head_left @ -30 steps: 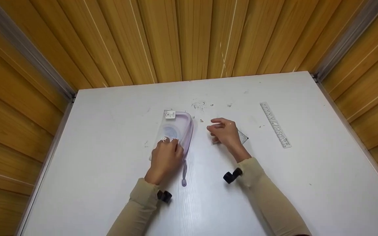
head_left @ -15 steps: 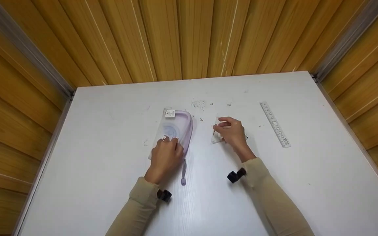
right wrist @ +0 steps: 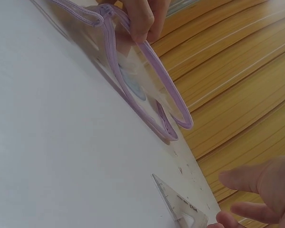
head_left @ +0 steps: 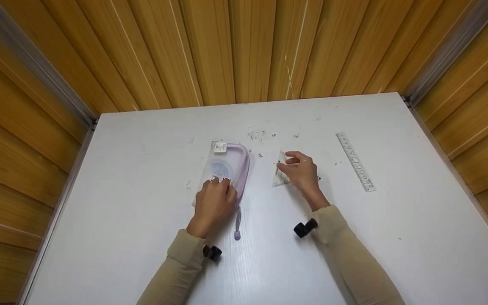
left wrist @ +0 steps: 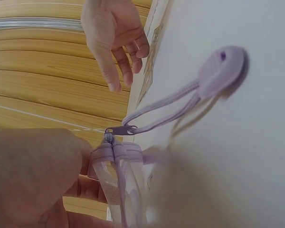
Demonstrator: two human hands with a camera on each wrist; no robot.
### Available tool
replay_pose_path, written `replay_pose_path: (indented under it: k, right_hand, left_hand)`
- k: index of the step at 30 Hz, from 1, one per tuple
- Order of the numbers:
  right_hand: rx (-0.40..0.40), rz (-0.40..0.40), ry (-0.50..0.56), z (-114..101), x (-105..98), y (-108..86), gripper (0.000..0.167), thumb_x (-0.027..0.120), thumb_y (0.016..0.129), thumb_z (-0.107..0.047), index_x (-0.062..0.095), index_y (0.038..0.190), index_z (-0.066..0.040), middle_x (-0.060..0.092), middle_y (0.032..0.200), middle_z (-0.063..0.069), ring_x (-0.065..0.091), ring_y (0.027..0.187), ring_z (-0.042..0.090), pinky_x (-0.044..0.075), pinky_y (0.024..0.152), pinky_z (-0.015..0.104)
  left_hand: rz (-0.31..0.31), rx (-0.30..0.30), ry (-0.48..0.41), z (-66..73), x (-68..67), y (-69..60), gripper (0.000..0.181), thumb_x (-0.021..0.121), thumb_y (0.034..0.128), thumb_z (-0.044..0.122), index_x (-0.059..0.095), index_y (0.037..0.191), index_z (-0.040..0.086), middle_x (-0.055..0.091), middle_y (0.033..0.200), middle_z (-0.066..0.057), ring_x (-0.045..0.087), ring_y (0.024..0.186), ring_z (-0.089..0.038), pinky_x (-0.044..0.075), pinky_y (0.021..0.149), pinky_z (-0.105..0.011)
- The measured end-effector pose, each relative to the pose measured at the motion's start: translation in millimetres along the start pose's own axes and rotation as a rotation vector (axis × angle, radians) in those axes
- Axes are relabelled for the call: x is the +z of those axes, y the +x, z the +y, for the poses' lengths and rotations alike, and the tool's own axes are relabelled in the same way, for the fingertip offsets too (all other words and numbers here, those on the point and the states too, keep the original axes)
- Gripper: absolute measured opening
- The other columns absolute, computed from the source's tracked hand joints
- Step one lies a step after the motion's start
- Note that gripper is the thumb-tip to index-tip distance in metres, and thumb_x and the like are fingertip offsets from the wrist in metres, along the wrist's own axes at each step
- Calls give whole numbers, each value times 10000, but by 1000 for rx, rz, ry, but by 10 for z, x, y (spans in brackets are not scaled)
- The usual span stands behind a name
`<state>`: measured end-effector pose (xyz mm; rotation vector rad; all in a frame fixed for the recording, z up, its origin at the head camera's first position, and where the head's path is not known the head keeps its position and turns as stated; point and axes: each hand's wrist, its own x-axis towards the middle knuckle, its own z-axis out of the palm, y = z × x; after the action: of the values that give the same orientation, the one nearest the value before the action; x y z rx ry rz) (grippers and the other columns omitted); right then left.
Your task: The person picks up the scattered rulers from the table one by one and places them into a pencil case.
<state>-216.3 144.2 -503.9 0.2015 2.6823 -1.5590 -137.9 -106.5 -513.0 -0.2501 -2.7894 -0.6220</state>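
Wooden wall (head_left: 244, 55) behind; white table (head_left: 100, 220) under everything.

Pouch (head_left: 222, 163) lies left of centre, clear, purple-edged, its zip edges parted; that gap faces your right side, as the right wrist view shows. A bluish round patch shows on or through it; cannot tell whether print or contents.

Left hand (head_left: 215, 201): thumb and fingers grip the pouch by its near end, close to where the zip finishes. Probably held there to steady a limp thing and keep its edges from falling together. So the pouch sits directly in that grip, most of it reaching out beyond your knuckles, away from you.

Right hand (head_left: 303, 173): nothing held; thumb and fingers apart, relaxed. It hangs over the set square, perhaps so placed to have the piece within fingertip reach.

Ruler (head_left: 356, 162) slants off to the right, well apart from both hands.

Set square (head_left: 281, 179) looks flat on the table, between pouch and ruler. It lies under your right thumb and fingers, one corner showing towards the pouch, the rest partly covered. Contact: cannot tell.

Label (head_left: 220, 147), white, at the pouch's far end.

Pull (left wrist: 222, 71), purple, on a loop from the slider (left wrist: 121, 129), trails at the near end, out of your left fingers.
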Motion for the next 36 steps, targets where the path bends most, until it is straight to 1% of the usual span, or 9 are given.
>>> replay_pose_path:
  k: [3, 8, 12, 18, 23, 27, 30, 32, 36]
  right_hand:
    - [-6, 12, -39, -1, -5, -11, 501, 781, 900, -255, 645, 1346, -71, 672, 1159, 135, 641, 1083, 288, 494, 799, 409]
    - [-44, 34, -154, 0, 4, -23, 542, 789, 896, -259, 621, 1369, -54, 645, 1178, 155, 619, 1083, 314, 501, 820, 449]
    - [-70, 43, -230, 11, 22, -23, 577, 802, 884, -279, 616, 1376, -41, 634, 1174, 173, 600, 1052, 324, 498, 822, 467]
    - [-98, 41, -279, 47, 32, -20, 627, 815, 872, -307, 607, 1386, -16, 638, 1168, 196, 604, 1049, 352, 503, 833, 493]
    - [-89, 48, -311, 39, 50, -25, 644, 825, 862, -310, 606, 1386, -8, 645, 1156, 206, 604, 1044, 363, 493, 848, 496]
    - [-80, 46, -370, 60, 79, -29, 668, 830, 854, -331, 603, 1394, -9, 639, 1129, 199, 592, 1021, 366, 466, 843, 504]
    - [-83, 52, -408, 82, 100, -29, 651, 839, 840, -350, 634, 1361, -19, 630, 1092, 175, 573, 986, 352, 434, 840, 509]
    - [-89, 59, -418, 96, 112, -28, 614, 848, 828, -356, 665, 1312, -24, 620, 1078, 168, 553, 975, 347, 412, 850, 518]
    - [-93, 76, -426, 120, 135, -17, 623, 866, 806, -357, 677, 1291, -17, 622, 1118, 184, 532, 1008, 360, 383, 896, 543]
  left_hand:
    - [-5, 1, 0, -2, -1, 3, 232, 556, 955, 202, 731, 909, 56, 641, 804, -142, 620, 721, -333, 534, 570, -526]
    - [-8, 3, 1, 7, -9, 3, 241, 556, 965, 203, 736, 920, 48, 642, 801, -142, 620, 715, -329, 538, 575, -526]
    - [-13, 2, -1, 12, -18, -1, 237, 559, 966, 204, 733, 919, 50, 638, 802, -141, 616, 718, -331, 537, 577, -526]
    - [6, 22, -18, 7, -13, -12, 216, 557, 956, 181, 709, 866, 57, 612, 773, -127, 602, 698, -326, 522, 551, -512]
    - [8, 17, -5, 4, -5, -8, 221, 556, 952, 189, 714, 875, 55, 621, 784, -134, 608, 711, -331, 527, 565, -525]
    - [-2, 5, -4, 9, -5, -5, 228, 555, 955, 197, 723, 904, 52, 634, 806, -142, 620, 734, -344, 533, 587, -541]
    - [-8, 0, 0, 11, -3, -2, 236, 555, 961, 200, 729, 929, 46, 645, 822, -146, 626, 748, -347, 537, 597, -545]
    - [-9, -1, 7, 10, 2, -5, 239, 557, 962, 203, 733, 941, 42, 647, 830, -149, 629, 753, -348, 540, 599, -545]
    - [-9, -2, 16, 8, 10, -8, 245, 557, 965, 208, 739, 963, 43, 648, 841, -150, 630, 761, -348, 542, 603, -545]
